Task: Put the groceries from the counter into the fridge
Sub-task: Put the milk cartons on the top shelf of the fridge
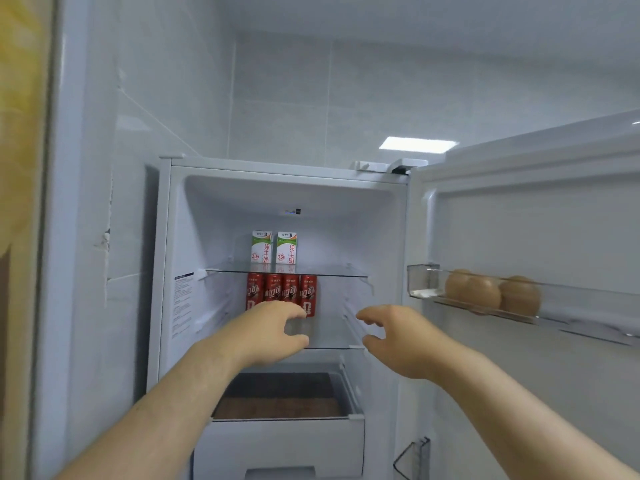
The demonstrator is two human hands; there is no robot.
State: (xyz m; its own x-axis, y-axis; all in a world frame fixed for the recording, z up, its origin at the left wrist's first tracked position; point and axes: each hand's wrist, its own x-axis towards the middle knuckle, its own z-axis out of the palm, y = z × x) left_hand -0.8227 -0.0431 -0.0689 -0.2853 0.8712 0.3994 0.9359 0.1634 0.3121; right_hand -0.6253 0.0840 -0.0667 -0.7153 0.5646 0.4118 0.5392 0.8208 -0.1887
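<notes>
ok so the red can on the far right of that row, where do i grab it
Probably round its side wall, mid-height, from the front and right. The rightmost red can stands upright, close against its neighbour on the left, and the glass shelf sits low over its top, so a top grip looks blocked; its right side is free.

The left forearm (166, 393) and right forearm (502, 393) reach forward side by side, bare. The left grip (273, 332) faces palm-down, fingers loosely curved above the thumb in a C, holding nothing. The right grip (398, 341) mirrors it, fingers and thumb apart, empty.
</notes>
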